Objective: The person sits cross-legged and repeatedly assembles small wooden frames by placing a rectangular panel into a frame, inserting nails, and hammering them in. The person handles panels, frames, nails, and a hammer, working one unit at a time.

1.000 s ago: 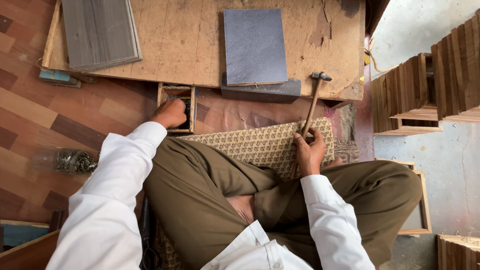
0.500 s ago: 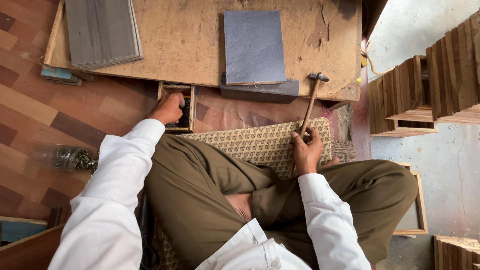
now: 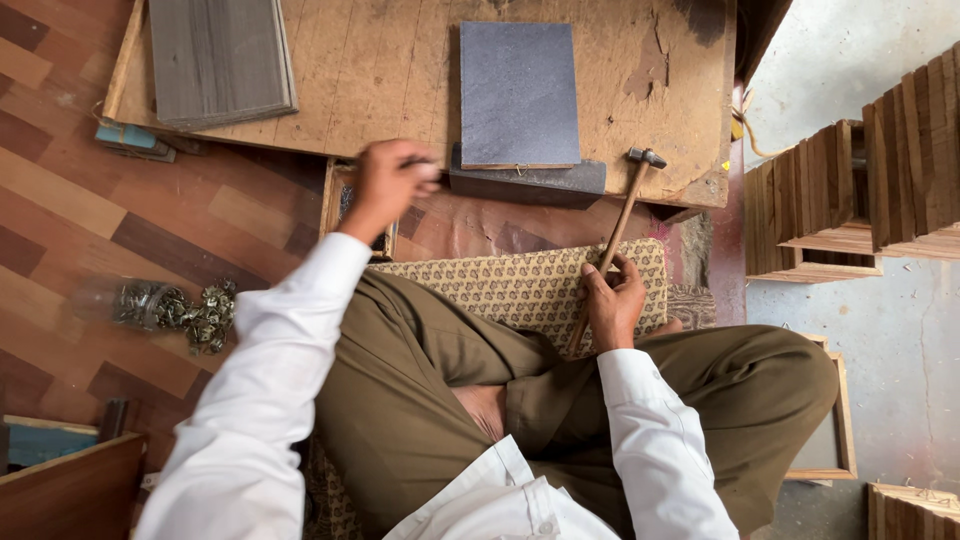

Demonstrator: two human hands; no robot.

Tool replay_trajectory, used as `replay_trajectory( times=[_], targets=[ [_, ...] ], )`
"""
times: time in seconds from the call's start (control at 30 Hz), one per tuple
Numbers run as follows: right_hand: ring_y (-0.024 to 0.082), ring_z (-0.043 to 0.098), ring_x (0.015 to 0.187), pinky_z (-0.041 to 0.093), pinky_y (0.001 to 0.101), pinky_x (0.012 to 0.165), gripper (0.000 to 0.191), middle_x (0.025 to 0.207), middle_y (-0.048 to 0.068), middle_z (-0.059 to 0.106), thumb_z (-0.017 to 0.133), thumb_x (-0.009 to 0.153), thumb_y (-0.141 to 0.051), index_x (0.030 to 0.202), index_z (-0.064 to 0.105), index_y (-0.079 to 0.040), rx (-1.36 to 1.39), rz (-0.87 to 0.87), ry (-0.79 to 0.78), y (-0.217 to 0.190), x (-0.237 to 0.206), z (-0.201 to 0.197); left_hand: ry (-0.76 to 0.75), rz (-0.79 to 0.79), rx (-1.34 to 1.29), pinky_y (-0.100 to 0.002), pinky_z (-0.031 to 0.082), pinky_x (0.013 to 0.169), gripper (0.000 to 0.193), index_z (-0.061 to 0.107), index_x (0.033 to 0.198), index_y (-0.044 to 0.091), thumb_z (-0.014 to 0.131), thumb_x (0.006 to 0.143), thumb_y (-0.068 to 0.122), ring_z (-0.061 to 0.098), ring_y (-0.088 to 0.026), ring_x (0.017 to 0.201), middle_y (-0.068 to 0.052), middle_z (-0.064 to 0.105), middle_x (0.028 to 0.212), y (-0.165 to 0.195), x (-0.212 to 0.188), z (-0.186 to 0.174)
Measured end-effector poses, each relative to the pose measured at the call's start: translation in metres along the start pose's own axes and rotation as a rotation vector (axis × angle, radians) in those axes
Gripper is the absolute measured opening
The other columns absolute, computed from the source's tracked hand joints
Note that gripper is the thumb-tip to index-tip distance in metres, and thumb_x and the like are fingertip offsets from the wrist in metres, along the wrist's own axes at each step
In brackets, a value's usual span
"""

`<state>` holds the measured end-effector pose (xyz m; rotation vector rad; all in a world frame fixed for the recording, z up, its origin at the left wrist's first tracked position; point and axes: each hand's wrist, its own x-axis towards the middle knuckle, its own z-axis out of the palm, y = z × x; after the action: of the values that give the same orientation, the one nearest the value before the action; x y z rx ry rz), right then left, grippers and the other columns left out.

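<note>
Head view, person: sits cross-legged on a patterned cushion (image 3: pixel 520 285), in a white shirt and olive trousers, in front of a low wooden desk (image 3: pixel 400 90).
Left hand (image 3: pixel 392 183): is lifted above a small wooden box (image 3: pixel 345 195) that lies on the floor at the near edge of the desk. The fingers are curled together, as if pinching something small, but the hand is blurred and I cannot tell what is inside.
Right hand (image 3: pixel 612 302): rests on the cushion. The fingers are closed around the lower part of the handle of a hammer (image 3: pixel 620 225).
Hammer: it leans upward from the hand, and its metal head lies on the desk edge, just beside a dark block (image 3: pixel 528 182).
On the desk: a grey slate panel (image 3: pixel 518 95) lies above the dark block; a stack of grey boards (image 3: pixel 220 60) is at the far left corner.
On the floor, left: a clear jar (image 3: pixel 135 302) lies on its side, with small metal pieces (image 3: pixel 205 318) spilled at its mouth.
Right side: stacks of wooden frames (image 3: pixel 850 190) stand well apart from the hands.
</note>
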<state>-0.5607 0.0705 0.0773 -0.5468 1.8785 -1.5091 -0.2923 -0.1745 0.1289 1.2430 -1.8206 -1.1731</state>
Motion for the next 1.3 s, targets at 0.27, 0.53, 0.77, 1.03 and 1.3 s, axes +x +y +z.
replay_trajectory(
  times=[0.27, 0.53, 0.77, 1.03, 1.3],
  targets=[
    [0.012, 0.066, 0.065, 0.053, 0.0257, 0.058, 0.046, 0.083, 0.007, 0.071, 0.076, 0.09, -0.008, 0.131, 0.06, 0.004, 0.062, 0.012, -0.017, 0.0, 0.0, -0.002, -0.005, 0.3, 0.125, -0.031, 0.061, 0.072, 0.012, 0.069, 0.087, 0.003, 0.063, 0.095, -0.003, 0.072, -0.018, 0.078, -0.008, 0.074, 0.086, 0.038, 0.032, 0.111],
    [0.016, 0.064, 0.063, 0.052, 0.029, 0.055, 0.033, 0.081, 0.007, 0.066, 0.069, 0.096, -0.013, 0.123, 0.061, 0.003, 0.299, 0.149, -0.092, 0.001, -0.006, -0.01, 0.155, 0.359, 0.189, -0.041, 0.053, 0.08, 0.012, 0.068, 0.08, 0.004, 0.068, 0.083, -0.008, 0.066, -0.026, 0.089, -0.008, 0.068, 0.091, 0.017, 0.041, 0.138],
    [0.017, 0.063, 0.063, 0.053, 0.0292, 0.056, 0.036, 0.082, 0.006, 0.066, 0.058, 0.103, -0.034, 0.118, 0.067, -0.002, 0.409, 0.445, -0.119, -0.001, -0.02, -0.018, 0.189, 0.368, 0.229, -0.042, 0.051, 0.081, 0.012, 0.064, 0.079, 0.002, 0.067, 0.083, -0.009, 0.064, -0.028, 0.089, -0.009, 0.068, 0.091, 0.023, 0.036, 0.136],
    [0.013, 0.049, 0.055, 0.038, 0.0262, 0.046, 0.034, 0.072, 0.004, 0.059, 0.06, 0.104, -0.03, 0.115, 0.07, 0.0, 0.156, 0.186, -0.008, -0.022, -0.041, -0.009, 0.165, 0.357, 0.205, -0.041, 0.051, 0.085, 0.01, 0.067, 0.082, 0.004, 0.072, 0.086, -0.004, 0.064, -0.026, 0.093, -0.006, 0.068, 0.095, 0.026, 0.034, 0.135],
    [0.008, 0.06, 0.066, 0.049, 0.0247, 0.057, 0.033, 0.078, 0.004, 0.068, 0.067, 0.101, -0.024, 0.121, 0.071, 0.003, -0.272, -0.126, -0.053, -0.04, -0.065, -0.003, 0.123, 0.356, 0.186, -0.041, 0.052, 0.087, 0.008, 0.074, 0.08, 0.006, 0.078, 0.079, -0.001, 0.065, -0.027, 0.096, -0.005, 0.069, 0.097, 0.019, 0.04, 0.135]
  ],
)
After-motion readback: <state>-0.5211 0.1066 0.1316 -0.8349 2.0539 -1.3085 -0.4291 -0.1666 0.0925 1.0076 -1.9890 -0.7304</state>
